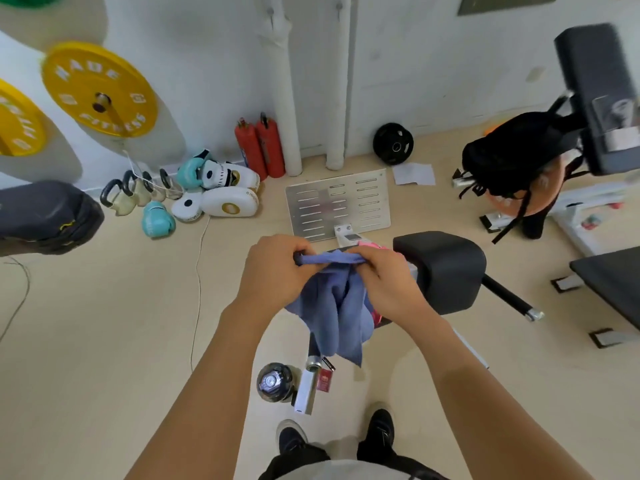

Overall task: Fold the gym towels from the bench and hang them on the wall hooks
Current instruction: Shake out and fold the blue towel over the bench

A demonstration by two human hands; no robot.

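Left hand (pixel 273 268): forearm stretched forward, fingers curled round one end of the towel's bunched top edge.
Right hand (pixel 377 275): forearm stretched forward, fingers pinching the other end of that edge.
Blue towel (pixel 332 306): stretched between both hands, rest hanging crumpled below them.
Bench (pixel 446 268): black padded, just beyond the right hand.
Pink cloth (pixel 375 317): partly hidden behind towel and right hand.

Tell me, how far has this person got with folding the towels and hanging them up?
Nothing looks finished: no hung towel or wall hook shows in this view. In hand is a blue towel, gripped along its top edge by the left hand and right hand, the rest hanging loose and unfolded. A pink towel peeks out behind it over the bench. Folding and hanging are still ahead.
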